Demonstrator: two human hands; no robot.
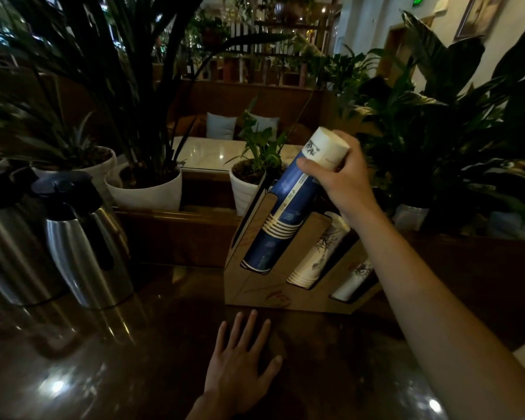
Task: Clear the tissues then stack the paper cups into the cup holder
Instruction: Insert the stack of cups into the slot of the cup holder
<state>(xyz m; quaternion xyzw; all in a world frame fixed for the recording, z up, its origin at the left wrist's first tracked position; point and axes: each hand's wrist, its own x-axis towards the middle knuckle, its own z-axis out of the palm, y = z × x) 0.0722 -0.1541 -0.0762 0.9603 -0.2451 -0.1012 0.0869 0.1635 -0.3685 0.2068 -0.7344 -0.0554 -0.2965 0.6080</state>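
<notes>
A brown slanted cup holder (255, 294) stands on the dark counter, with three sloping slots. Its left slot holds a tall stack of blue paper cups (281, 225) that sticks out above the holder. A white cup (331, 147) sits at the top of that stack, and my right hand (338, 174) is closed around it. White cups (319, 256) fill the middle slot, and more white cups (356, 278) lie in the right slot. My left hand (243, 359) rests flat on the counter just in front of the holder, fingers spread. No tissues are visible.
Two steel thermos jugs (82, 237) stand at the left on the glossy counter (119, 374). Potted plants in white pots (146, 189) line the ledge behind, one pot (243, 189) right behind the holder. Large leafy plants fill the right side.
</notes>
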